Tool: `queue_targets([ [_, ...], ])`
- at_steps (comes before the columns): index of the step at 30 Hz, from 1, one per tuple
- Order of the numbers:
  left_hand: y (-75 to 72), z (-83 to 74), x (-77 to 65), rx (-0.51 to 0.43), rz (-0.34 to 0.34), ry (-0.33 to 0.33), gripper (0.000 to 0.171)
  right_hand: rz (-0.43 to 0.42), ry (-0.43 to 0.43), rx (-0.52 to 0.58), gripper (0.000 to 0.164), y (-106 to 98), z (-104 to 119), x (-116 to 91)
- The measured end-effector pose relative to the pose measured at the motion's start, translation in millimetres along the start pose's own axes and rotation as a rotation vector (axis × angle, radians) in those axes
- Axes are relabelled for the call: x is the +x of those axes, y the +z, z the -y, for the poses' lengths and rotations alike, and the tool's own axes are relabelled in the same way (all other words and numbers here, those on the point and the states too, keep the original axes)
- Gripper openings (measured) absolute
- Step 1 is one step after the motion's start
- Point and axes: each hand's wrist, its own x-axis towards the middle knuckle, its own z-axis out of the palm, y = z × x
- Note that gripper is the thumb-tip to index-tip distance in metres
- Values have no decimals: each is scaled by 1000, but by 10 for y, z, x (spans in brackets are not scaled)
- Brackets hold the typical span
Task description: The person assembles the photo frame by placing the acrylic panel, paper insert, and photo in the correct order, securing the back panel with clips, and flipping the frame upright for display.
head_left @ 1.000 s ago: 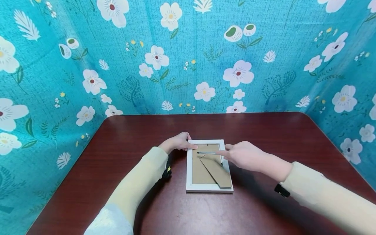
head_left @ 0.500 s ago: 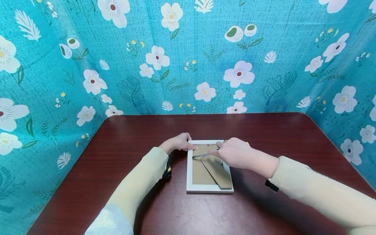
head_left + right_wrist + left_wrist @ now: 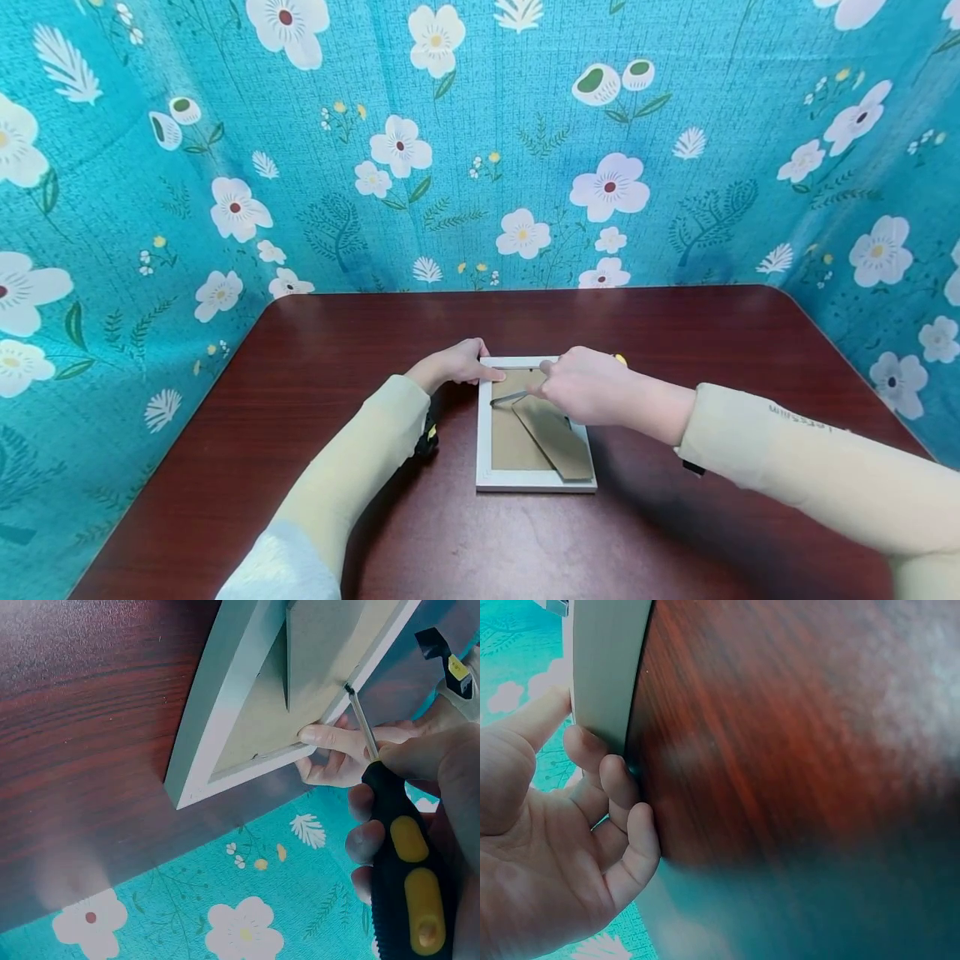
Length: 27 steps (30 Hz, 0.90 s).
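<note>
A white picture frame lies back side up on the table, showing its brown backing board and a slanted stand leg. At the frame's far left corner, my left hand grips the edge, thumb over the top; the left wrist view shows its fingers curled against the side. My right hand holds a screwdriver with a black and yellow handle. In the right wrist view, the screwdriver's tip touches a small dark tab at the frame's inner left edge.
The dark red-brown table has a glossy top with rounded far corners. Behind it and along both sides hangs a turquoise flowered cloth. Small dark tabs, such as one near the far edge, sit along the frame's inner border.
My right hand has moved left across the frame, bringing the screwdriver tip from above the backing board to the inner left edge. My left hand and the frame stay put.
</note>
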Motion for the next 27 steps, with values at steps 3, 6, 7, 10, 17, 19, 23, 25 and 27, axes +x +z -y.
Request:
queue_targets([
  [3,-2,-8,1,-9,-5,1,38,4,-5,-11,36,-13,7,-2],
  [6,-1,-7,2,-14,-7,9,37,-1,6,18,37,24,13,-34],
  [7,1,-9,1,-16,-6,10,37,0,9,31,37,47,16,-48],
  [10,6,-9,-9,-15,-9,12,37,-11,16,66,38,113,25,-82],
  [17,-24,-32,-15,-13,0,21,38,-53,48,113,37,233,26,-173],
  [19,-36,-30,-9,-6,4,20,38,-67,52,116,40,289,22,-216],
  [23,-41,-14,4,0,5,9,39,-128,51,129,41,395,10,-299],
  [25,-36,-6,5,-3,13,6,39,-142,58,146,41,429,8,-321],
  [27,-29,1,6,-7,22,9,38,-151,65,166,40,445,5,-327],
])
